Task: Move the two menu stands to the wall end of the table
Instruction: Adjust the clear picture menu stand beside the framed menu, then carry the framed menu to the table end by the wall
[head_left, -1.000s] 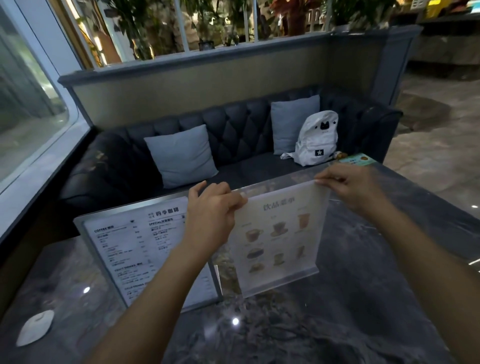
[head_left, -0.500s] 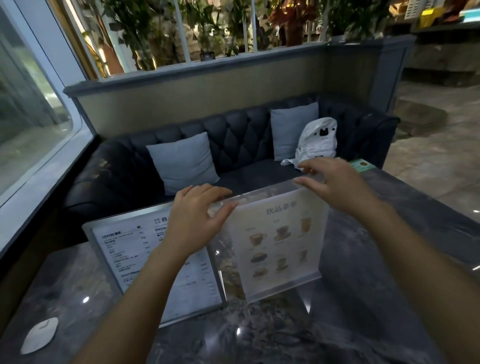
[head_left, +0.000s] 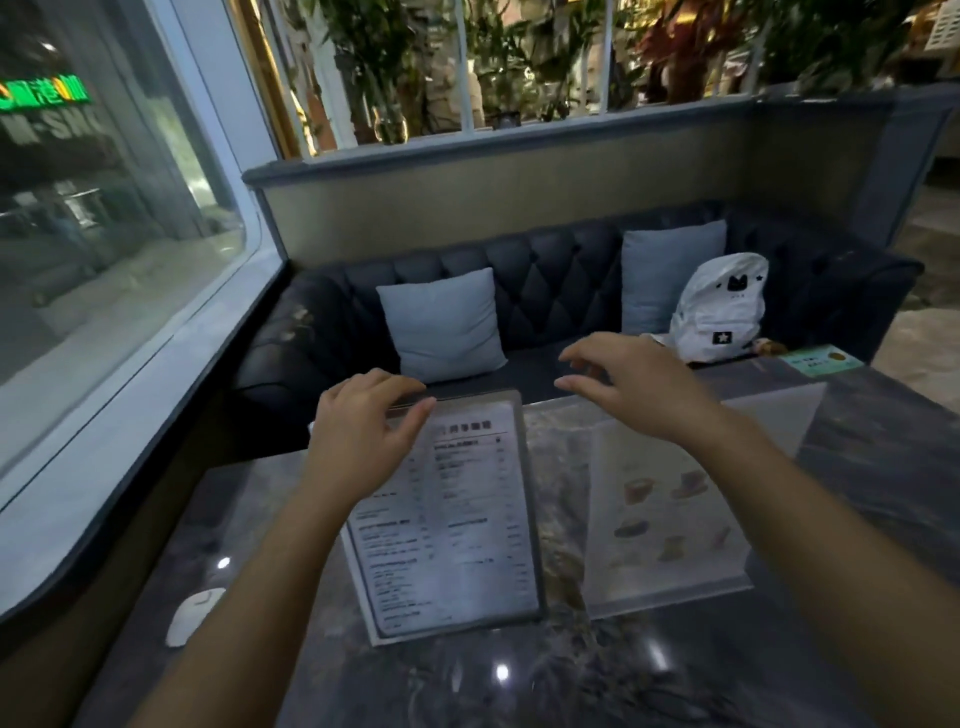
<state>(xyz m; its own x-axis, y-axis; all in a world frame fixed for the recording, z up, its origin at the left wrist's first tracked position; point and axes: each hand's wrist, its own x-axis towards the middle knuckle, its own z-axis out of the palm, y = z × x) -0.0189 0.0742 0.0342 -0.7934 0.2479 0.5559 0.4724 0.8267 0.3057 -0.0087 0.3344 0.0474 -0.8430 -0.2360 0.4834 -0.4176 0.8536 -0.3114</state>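
At the left edge of the tabletop (head_left: 291, 691), near the window, a small white object (head_left: 193, 614) lay flat. My left hand (head_left: 363, 431) was at the top edge of the text menu stand (head_left: 452, 525), fingers curled over it and thumb in front, pinching that edge. That stand stood upright near the middle of the tabletop, its printed face toward me. Just beside it on the right, with a narrow strip of marble between them, stood the clear drinks menu stand (head_left: 670, 514). My right hand (head_left: 639, 389) hovered open above its top edge, fingers spread, gripping nothing. At the far right corner of the tabletop lay a green card (head_left: 821, 360). Beyond the far edge, a white backpack (head_left: 722, 312) sat on the dark sofa (head_left: 550, 291).
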